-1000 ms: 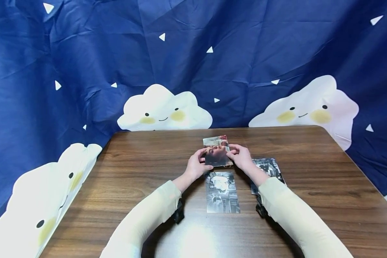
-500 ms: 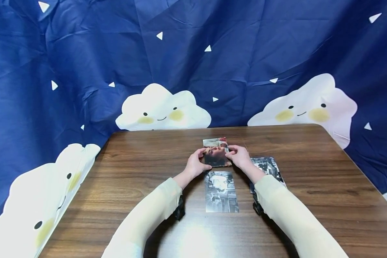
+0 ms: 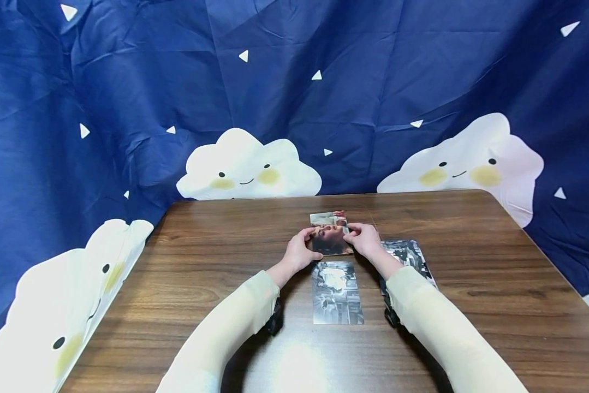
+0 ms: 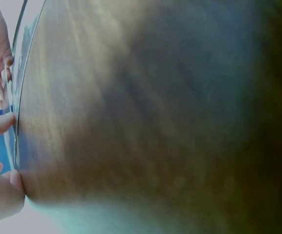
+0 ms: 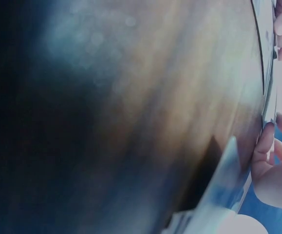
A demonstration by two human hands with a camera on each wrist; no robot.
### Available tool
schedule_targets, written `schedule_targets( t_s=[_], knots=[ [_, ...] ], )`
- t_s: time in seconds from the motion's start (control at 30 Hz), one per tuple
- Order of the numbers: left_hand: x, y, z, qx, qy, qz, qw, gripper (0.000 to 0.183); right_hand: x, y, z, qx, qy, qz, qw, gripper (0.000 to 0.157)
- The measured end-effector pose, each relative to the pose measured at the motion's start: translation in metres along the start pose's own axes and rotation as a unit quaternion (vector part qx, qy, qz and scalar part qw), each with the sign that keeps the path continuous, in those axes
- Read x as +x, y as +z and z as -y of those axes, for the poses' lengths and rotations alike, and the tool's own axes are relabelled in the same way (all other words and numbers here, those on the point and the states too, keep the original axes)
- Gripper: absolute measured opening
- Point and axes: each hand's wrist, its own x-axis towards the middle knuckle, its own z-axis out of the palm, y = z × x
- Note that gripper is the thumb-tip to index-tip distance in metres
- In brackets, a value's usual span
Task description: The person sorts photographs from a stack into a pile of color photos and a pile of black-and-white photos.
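A glossy colour photo lies between my two hands near the far middle of the table. Another colour photo sticks out beyond its far edge, partly covered by it. My left hand holds the left side, thumb at the near corner and fingers farther up. On the opposite side, my right hand pinches the edge between thumb and fingers. Both wrist views catch the prints edge-on, with the left hand's thumb and the right hand's thumb at the edge. Just nearer lies a black-and-white photo.
More black-and-white prints lie to the right, partly hidden under my right forearm. The brown wooden table ends at a blue cloth backdrop printed with white clouds. A bright light reflection shows on the table's near part.
The far colour photo has come slightly nearer and shows a narrower strip beyond the top one. My hands keep their hold on the edges, and the head view has shifted a little.
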Motion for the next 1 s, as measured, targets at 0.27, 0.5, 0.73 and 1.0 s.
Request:
schedule_targets(
  t_s=[0.27, 0.5, 0.73, 1.0],
  knots=[
    [0.0011, -0.0003, -0.0024, 0.007, -0.002, 0.005, 1.0000, 0.072, 0.0008, -0.0004, 0.0009, -0.028, 0.001, 0.002, 1.000, 0.041],
    [0.0014, 0.0002, -0.0026, -0.002, -0.006, 0.010, 0.9999, 0.071, 0.0005, 0.0000, 0.0019, -0.040, 0.003, 0.016, 0.999, 0.039],
    [-0.0001, 0.0023, -0.0025, -0.003, 0.000, 0.001, 1.0000, 0.069, -0.0019, -0.0012, 0.0023, -0.024, -0.004, 0.002, 1.000, 0.039],
    [-0.0026, 0.0030, -0.0043, -0.018, -0.009, -0.007, 0.9998, 0.068, -0.0032, -0.0026, 0.0036, -0.018, -0.009, -0.007, 1.000, 0.037]
  ],
)
